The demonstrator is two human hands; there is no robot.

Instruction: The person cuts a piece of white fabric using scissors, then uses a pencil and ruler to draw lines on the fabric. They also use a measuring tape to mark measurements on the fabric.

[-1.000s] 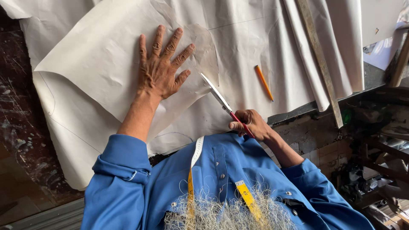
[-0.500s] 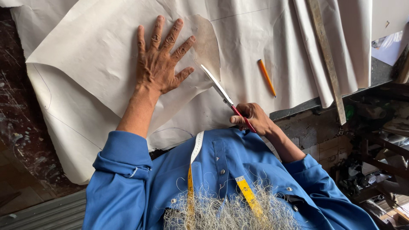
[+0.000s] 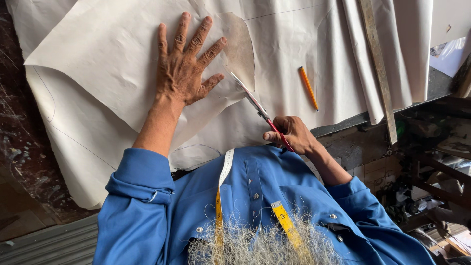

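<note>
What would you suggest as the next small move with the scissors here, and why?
Probably close the scissors for another short snip: the right hand holds them with the blades running into the cream paper, which the left hand presses flat just beside the cut.

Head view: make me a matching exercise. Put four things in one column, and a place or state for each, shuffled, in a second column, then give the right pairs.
Things:
1. left hand
2. scissors
3. orange pencil
4. yellow measuring tape

Places or states:
A. lying loose on the cloth, right of the blades
B. draped over the blue shirt
C. spread flat, pressing on the cream cloth
D. gripped by the right hand, blades pointing into the cloth

Pairs: 1-C, 2-D, 3-A, 4-B
</note>
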